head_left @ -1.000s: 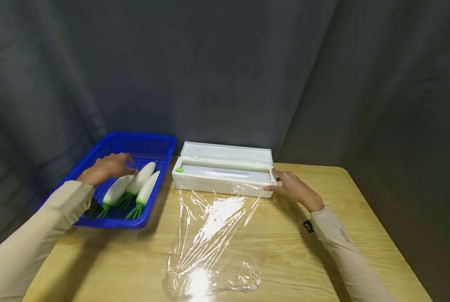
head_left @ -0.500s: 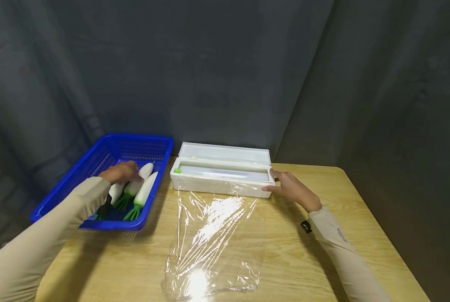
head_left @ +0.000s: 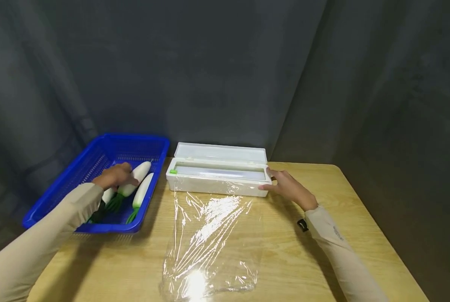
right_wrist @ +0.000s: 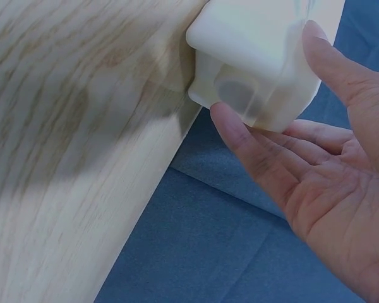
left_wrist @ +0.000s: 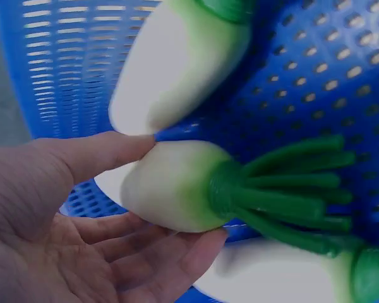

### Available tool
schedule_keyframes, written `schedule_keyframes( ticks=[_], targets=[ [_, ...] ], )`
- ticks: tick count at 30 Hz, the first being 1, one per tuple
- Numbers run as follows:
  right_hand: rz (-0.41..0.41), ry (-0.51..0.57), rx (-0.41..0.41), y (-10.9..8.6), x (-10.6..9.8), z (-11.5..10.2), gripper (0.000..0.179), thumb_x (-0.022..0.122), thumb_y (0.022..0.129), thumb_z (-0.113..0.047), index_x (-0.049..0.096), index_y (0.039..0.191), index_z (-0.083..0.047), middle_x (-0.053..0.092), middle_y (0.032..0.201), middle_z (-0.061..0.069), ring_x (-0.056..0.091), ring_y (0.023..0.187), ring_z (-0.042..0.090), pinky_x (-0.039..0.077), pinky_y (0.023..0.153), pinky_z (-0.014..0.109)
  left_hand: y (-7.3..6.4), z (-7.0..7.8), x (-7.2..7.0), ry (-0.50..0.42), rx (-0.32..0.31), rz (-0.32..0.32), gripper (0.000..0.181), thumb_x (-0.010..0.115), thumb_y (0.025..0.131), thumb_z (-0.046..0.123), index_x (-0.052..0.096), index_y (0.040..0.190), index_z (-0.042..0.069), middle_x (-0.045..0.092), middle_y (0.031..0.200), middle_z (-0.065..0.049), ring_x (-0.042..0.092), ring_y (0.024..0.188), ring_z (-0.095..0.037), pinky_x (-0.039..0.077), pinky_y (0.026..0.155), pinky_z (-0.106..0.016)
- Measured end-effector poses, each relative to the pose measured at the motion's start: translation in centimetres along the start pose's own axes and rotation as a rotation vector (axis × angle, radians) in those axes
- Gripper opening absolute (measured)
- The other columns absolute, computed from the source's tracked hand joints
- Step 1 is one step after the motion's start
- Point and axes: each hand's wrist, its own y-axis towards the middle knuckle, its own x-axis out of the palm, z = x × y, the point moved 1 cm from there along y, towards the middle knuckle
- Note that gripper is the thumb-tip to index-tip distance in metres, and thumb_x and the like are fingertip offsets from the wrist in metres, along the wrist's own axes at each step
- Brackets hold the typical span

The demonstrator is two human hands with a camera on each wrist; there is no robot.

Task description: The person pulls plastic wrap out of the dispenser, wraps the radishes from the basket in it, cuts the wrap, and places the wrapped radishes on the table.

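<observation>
In the blue basket (head_left: 134, 227), my left hand (head_left: 115, 176) is around the middle white radish (left_wrist: 170, 183), thumb along one side and fingers along the other. Its green plastic-looking leaves (left_wrist: 290, 189) point away from the palm. Another radish (left_wrist: 177, 69) lies close by my thumb, and a third radish (head_left: 143, 191) rests along the basket's right side. My right hand (head_left: 289, 188) holds the right end of a white cling film box (head_left: 217, 187), its thumb and fingers on opposite sides of that end. From the box's front, clear cling film (head_left: 210, 235) stretches over the table.
The box's lid (head_left: 221, 152) stands open at the back, and a green slider (head_left: 173, 171) sits at its left end. Both basket and box stand on a wooden table (head_left: 323, 251). A dark grey curtain (head_left: 210, 75) hangs right behind them.
My left hand has come down from above the radishes and now grips the middle one. The right hand stays on the box's end. The head view has shifted slightly.
</observation>
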Motion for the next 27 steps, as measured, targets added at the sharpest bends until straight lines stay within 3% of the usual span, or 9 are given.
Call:
schedule_keyframes(
  ticks=[5,8,13,19,23,27],
  targets=[
    [-0.007,-0.001,0.009,-0.1,0.1,0.0,0.082,0.077,0.096,-0.029,0.038,0.152,0.016,0.067,0.13,0.032,0.071,0.108,0.037,0.057,0.086,0.044,-0.7,0.3,-1.1,0.074,0.07,0.161,0.051,0.074,0.092,0.028,0.059,0.122,-0.01,0.067,0.106,-0.033,0.066,0.096,-0.05,0.049,0.079,-0.064],
    [0.0,-0.002,0.003,-0.2,0.1,0.0,0.081,0.077,0.097,-0.028,0.038,0.151,0.017,0.067,0.128,0.032,0.071,0.107,0.037,0.057,0.085,0.043,-1.3,1.1,-1.8,0.078,0.118,0.275,0.064,0.075,0.093,0.028,0.052,0.139,-0.01,0.065,0.119,-0.037,0.064,0.103,-0.055,0.046,0.083,-0.07],
    [0.005,0.0,0.012,0.1,-0.2,0.1,0.08,0.077,0.097,-0.027,0.038,0.152,0.016,0.067,0.13,0.031,0.07,0.112,0.038,0.057,0.088,0.046,-2.8,3.5,-2.4,0.074,0.218,0.445,0.062,0.078,0.092,0.026,0.054,0.142,-0.004,0.069,0.113,-0.033,0.067,0.09,-0.049,0.048,0.071,-0.063],
    [-0.003,0.024,0.016,0.1,0.4,0.0,0.081,0.076,0.097,-0.029,0.037,0.152,0.017,0.064,0.133,0.033,0.07,0.114,0.039,0.058,0.091,0.049,-5.3,7.4,-1.7,0.106,0.415,0.68,0.053,0.085,0.084,0.018,0.065,0.131,0.002,0.073,0.109,-0.029,0.068,0.077,-0.043,0.05,0.061,-0.061],
    [-0.016,0.034,0.012,0.1,0.7,-0.1,0.081,0.076,0.097,-0.029,0.037,0.151,0.018,0.063,0.135,0.033,0.07,0.114,0.04,0.058,0.09,0.048,-6.9,10.0,-0.8,0.121,0.547,0.751,0.052,0.088,0.08,0.014,0.07,0.127,0.004,0.074,0.11,-0.025,0.071,0.084,-0.042,0.049,0.068,-0.059],
    [-0.009,0.021,0.016,0.3,0.5,-0.3,0.082,0.076,0.097,-0.029,0.036,0.152,0.017,0.063,0.135,0.033,0.07,0.113,0.04,0.058,0.09,0.047,-7.8,12.6,-0.1,0.134,0.613,0.754,0.052,0.09,0.078,0.014,0.071,0.127,0.007,0.075,0.112,-0.021,0.07,0.095,-0.043,0.047,0.074,-0.055]
  ],
)
